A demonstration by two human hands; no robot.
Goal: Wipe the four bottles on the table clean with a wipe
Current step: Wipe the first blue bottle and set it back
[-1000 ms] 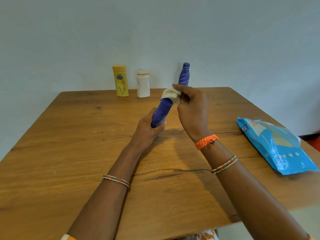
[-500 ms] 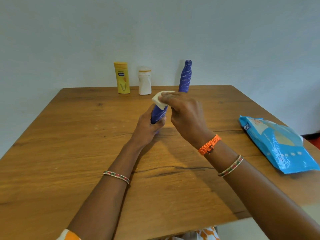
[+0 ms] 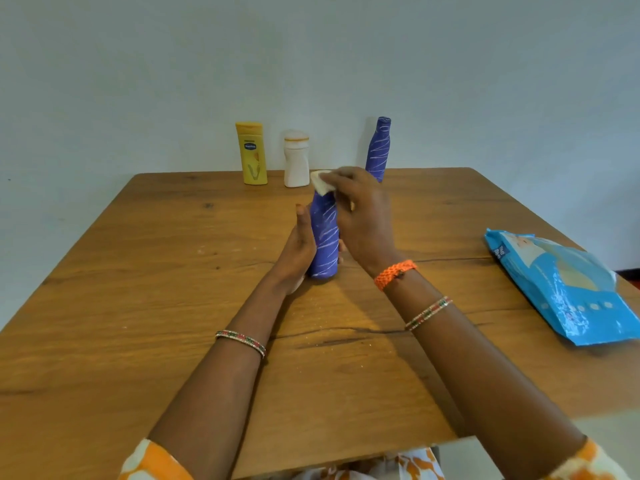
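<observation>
A purple bottle with white streaks point(image 3: 325, 240) stands nearly upright near the table's middle. My left hand point(image 3: 298, 247) grips its lower body from the left. My right hand point(image 3: 360, 216) holds a folded white wipe point(image 3: 320, 182) against the bottle's top, which is hidden under the wipe and fingers. Along the far edge stand a yellow lotion bottle point(image 3: 251, 153), a white bottle point(image 3: 296, 159) and a second purple bottle point(image 3: 378, 147), partly behind my right hand.
A blue pack of wipes point(image 3: 561, 289) lies flat at the right edge of the wooden table point(image 3: 138, 289). A pale wall rises directly behind the far edge. A long crack runs across the tabletop under my forearms.
The held bottle has swung from tilted to nearly upright with its base near the table. My right hand and the wipe have slid up to its top.
</observation>
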